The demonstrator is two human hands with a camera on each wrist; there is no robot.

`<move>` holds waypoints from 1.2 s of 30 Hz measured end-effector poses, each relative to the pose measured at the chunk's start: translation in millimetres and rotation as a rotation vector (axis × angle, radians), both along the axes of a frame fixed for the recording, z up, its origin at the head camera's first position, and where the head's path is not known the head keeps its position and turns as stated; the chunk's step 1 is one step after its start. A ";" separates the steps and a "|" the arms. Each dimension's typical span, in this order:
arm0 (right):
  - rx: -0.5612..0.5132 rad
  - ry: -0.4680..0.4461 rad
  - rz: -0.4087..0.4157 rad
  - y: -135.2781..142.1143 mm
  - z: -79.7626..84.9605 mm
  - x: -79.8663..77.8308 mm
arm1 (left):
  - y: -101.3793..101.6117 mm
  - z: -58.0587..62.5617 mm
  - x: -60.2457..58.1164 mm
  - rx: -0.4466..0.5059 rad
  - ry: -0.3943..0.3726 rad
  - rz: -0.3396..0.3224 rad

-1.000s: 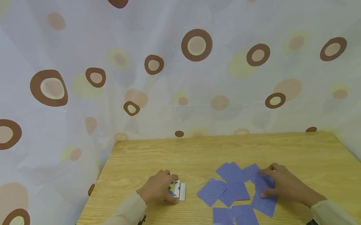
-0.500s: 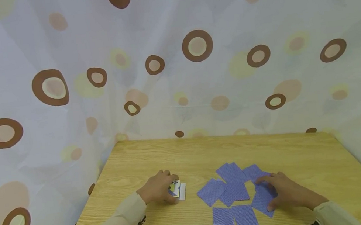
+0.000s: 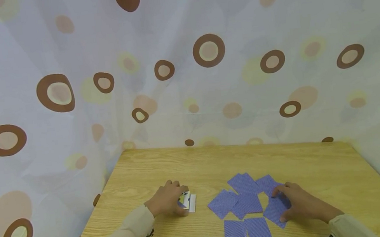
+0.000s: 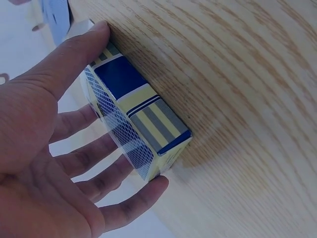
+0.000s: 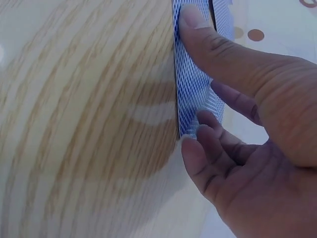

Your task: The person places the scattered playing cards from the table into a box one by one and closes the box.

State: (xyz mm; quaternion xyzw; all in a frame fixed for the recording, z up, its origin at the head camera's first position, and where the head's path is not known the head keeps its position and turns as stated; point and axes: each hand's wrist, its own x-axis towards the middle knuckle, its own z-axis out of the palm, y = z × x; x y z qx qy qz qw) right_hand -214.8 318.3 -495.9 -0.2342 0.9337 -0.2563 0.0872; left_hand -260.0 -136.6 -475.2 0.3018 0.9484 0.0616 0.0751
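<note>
My left hand (image 3: 166,199) grips a playing-card box (image 3: 186,199) by its sides near the table's middle. In the left wrist view, the thumb lies along the striped side of the box (image 4: 143,101) and fingertips touch its opposite side. My right hand (image 3: 299,201) rests over blue-backed playing cards (image 3: 274,213) at the right of the spread. Close up, its thumb presses on a patterned card (image 5: 190,82), with loosely bent fingers by the card's edge. The palm and fingers hide part of these cards.
Several more face-down playing cards (image 3: 245,204) lie scattered left of my right hand, some overlapping. Two cards (image 3: 260,233) are side by side near the front. The wooden table (image 3: 167,164) ends at a dotted cloth (image 3: 185,76) on the back and sides.
My right hand has shifted slightly toward the front, its thumb now lower on the right-hand cards. My left hand stays on the box. The view has tilted a little upward.
</note>
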 end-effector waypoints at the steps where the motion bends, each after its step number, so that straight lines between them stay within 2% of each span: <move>1: -0.012 -0.017 0.002 0.2 -0.4 -0.5 | 0.2 -0.2 -0.2 -0.003 0.003 0.000; 6: -0.052 -0.057 -0.002 0.9 -2.7 -0.9 | 0.2 -2.6 -1.1 -0.012 0.010 0.001; 11: -0.017 -0.012 -0.021 0.3 -0.3 1.4 | -0.4 -3.0 -1.0 -0.012 0.016 0.004; 18: -0.009 -0.022 0.125 4.4 9.1 1.5 | -0.8 -1.4 0.1 -0.007 0.023 0.006; 21: 0.032 -0.019 0.145 4.6 11.0 -0.6 | -1.0 -1.3 -0.3 -0.006 0.021 0.011; 27: 0.046 -0.040 0.105 4.6 8.5 -3.2 | -1.7 -4.3 -2.0 -0.001 0.021 0.005; 29: 0.052 -0.018 0.093 4.3 7.2 -2.8 | -1.9 -4.8 -2.1 0.000 0.027 0.002; 36: 0.054 0.073 -0.051 2.0 3.3 -1.0 | -2.3 -5.3 -1.5 -0.003 0.035 0.005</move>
